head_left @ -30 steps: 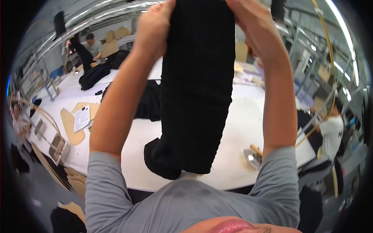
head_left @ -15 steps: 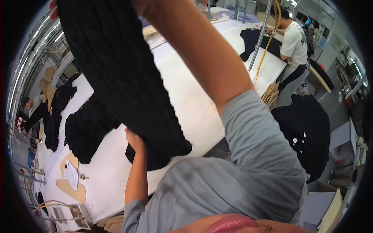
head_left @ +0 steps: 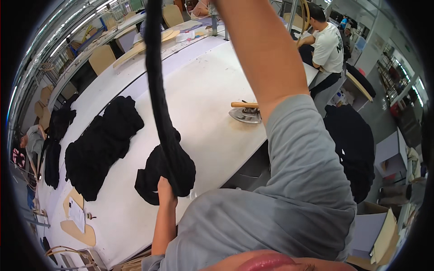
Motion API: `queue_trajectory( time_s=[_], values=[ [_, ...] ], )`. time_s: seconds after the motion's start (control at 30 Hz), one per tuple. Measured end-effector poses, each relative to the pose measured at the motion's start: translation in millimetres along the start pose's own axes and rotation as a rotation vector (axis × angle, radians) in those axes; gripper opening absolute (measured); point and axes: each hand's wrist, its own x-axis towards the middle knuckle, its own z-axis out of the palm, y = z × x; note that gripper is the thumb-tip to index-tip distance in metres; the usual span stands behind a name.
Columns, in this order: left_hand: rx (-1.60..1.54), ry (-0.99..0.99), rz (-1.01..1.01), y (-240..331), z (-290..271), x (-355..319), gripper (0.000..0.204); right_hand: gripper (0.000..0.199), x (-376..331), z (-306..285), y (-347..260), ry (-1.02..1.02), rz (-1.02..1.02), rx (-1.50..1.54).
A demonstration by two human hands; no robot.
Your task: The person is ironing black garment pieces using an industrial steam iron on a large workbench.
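My left hand [head_left: 166, 191] is closed on the lower end of a black knitted piece [head_left: 159, 90], low over the near part of the white table. This piece is drawn up into a narrow, upright strip that runs out of the top of the picture. At its foot the black cloth bunches into a rounded heap around my left fingers, which hides part of them. My right forearm stretches up and past the upper edge, so the right hand is out of sight.
An iron [head_left: 246, 113] with a wooden handle rests on the white table [head_left: 208, 86], right of the strip. Black garments [head_left: 101, 149] lie to the left, near tan boards [head_left: 79, 231] and a paper sheet. A dark cloth pile [head_left: 350, 149] is at right. A co-worker [head_left: 327, 47] stands far right.
The black knitted piece, spread wide before, is now edge-on and narrow. My right arm has shifted to the right, and the iron has come into view.
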Motion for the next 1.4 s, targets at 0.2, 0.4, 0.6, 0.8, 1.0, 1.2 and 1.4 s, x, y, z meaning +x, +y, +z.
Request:
queue_trajectory(
  time_s=[0.2, 0.4, 0.6, 0.8, 1.0, 1.2, 1.4],
  values=[
    [0.749, 0.292, 0.679, -75, -91, 3, 0.037, 0.065, 11, -80, 207, 0.28, 0.233, -0.198],
    [0.919, 0.356, 0.995, -59, -45, 12, 0.038, 0.071, 1, -96, 290, 0.437, 0.473, -0.563],
    [1.076, 0.396, 0.784, -142, -124, 18, 0.042, 0.079, -65, -108, 273, 0.245, 0.358, -0.407],
    [1.044, 0.339, 0.844, -169, -121, 19, 0.035, 0.075, -63, -188, 271, 0.298, 0.589, -0.259],
    [0.351, 0.873, 0.336, -154, -118, -22, 0.022, 0.051, -201, -70, 310, -0.128, 0.589, 0.216],
    [0.856, 1.253, 0.247, -3, -276, -214, 0.027, 0.058, -473, 164, 251, -1.116, 1.186, 0.014],
    [0.684, 1.131, 0.049, 104, -343, -330, 0.028, 0.055, -501, 229, 181, -1.369, 0.902, 0.725]
  ],
)
